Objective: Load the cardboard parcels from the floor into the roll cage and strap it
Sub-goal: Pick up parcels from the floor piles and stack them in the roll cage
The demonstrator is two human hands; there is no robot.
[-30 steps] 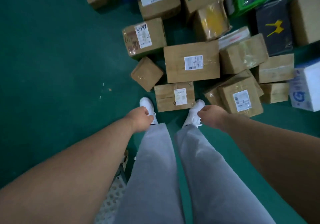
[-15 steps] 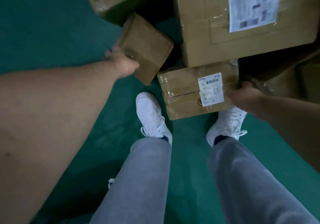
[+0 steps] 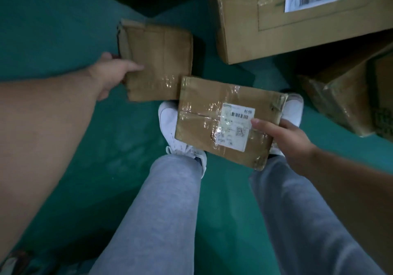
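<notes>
Bent over a green floor (image 3: 53,29), a worker's left hand (image 3: 110,70) pinches the left edge of a plain box (image 3: 157,61) while the right hand (image 3: 282,138) grips the right end of a labelled box (image 3: 212,121) held crosswise above the shoes (image 3: 169,121); the roll cage is out of view.

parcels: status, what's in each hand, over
Left hand grips plain parcel. Right hand grips labelled parcel, held above the shoes. Roll cage not in view; big box close ahead.
</notes>
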